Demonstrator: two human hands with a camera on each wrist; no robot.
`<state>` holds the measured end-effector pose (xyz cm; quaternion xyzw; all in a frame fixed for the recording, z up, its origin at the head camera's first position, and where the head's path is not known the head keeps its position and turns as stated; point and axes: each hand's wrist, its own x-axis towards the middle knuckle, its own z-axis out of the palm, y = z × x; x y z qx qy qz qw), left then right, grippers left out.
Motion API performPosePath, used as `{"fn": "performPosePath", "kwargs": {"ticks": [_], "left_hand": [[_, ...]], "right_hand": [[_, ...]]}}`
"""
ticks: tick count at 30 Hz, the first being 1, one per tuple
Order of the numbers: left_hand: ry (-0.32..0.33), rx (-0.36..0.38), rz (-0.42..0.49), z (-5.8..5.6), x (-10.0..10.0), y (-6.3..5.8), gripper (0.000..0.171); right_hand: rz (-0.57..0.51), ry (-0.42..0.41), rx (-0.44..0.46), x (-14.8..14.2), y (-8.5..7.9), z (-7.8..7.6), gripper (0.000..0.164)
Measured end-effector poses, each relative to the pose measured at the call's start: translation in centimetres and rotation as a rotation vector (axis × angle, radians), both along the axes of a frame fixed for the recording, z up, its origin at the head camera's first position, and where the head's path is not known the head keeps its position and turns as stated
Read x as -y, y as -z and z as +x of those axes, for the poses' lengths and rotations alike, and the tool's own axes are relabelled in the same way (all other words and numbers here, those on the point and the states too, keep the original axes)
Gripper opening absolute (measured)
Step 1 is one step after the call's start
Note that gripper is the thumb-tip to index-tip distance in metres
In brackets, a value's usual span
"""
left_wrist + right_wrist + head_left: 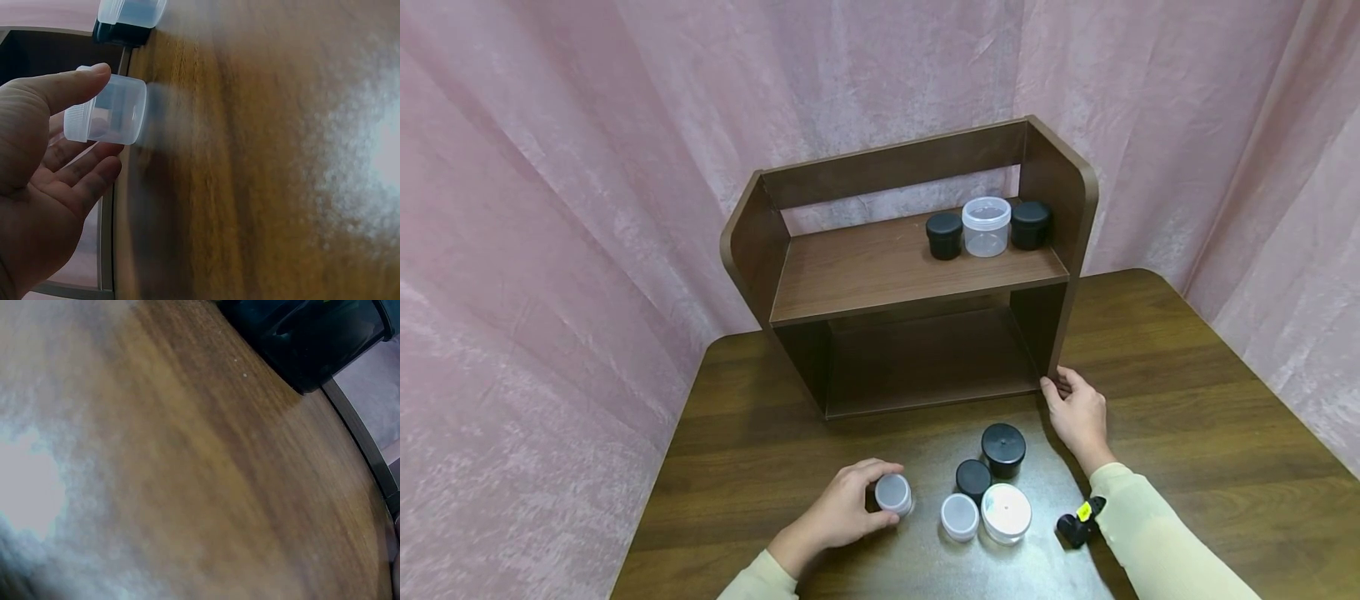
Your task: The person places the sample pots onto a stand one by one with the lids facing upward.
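Note:
My left hand [844, 506] holds a small clear jar [893, 493] with a frosted lid between thumb and fingers, low over the table. In the left wrist view, the thumb lies along the lid of the jar [115, 111] and the other fingers curve behind it. My right hand [1078, 418] grips the lower front corner of the right side panel of a brown two-tier shelf [925, 300], thumb at its front edge. Between the hands stand a large black jar [1003, 448], a smaller black jar [973, 478], a small clear jar [959, 517] and a large clear jar [1006, 512].
On the upper tier, toward the right, a clear jar [987, 227] stands between two black jars, one at its left [943, 236] and one at its right [1031, 225]. A pink curtain [880, 75] hangs behind the wooden table [1195, 433]. A black device [1081, 523] sits at the right wrist.

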<state>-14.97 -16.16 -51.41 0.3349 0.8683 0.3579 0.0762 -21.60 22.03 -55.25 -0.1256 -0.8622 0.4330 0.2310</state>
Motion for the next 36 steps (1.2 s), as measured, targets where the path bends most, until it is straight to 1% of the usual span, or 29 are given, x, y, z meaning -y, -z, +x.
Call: {"fn": "performPosePath", "kwargs": {"ticks": [9,17,21,29,36], "left_hand": [[0.0,0.002,0.001,0.1,0.1,-0.1,0.059],[-0.007,-0.012,0.004,0.2,0.2,-0.3,0.059],[-0.016,-0.029,0.014,0.2,0.3,-0.6,0.059],[-0.022,-0.091,0.03,0.2,0.6,-1.2,0.06],[-0.038,-0.085,0.031,0.1,1.0,-1.8,0.061]], "right_hand": [[-0.001,-0.002,0.009,0.0,0.0,0.1,0.039],[0.0,-0.007,0.02,-0.1,0.1,0.1,0.039],[0.003,-0.006,0.017,0.0,0.1,0.1,0.039],[0.004,-0.007,0.025,0.1,-0.1,0.2,0.039],[0.001,-0.007,0.026,0.1,-0.1,0.1,0.039]]}}
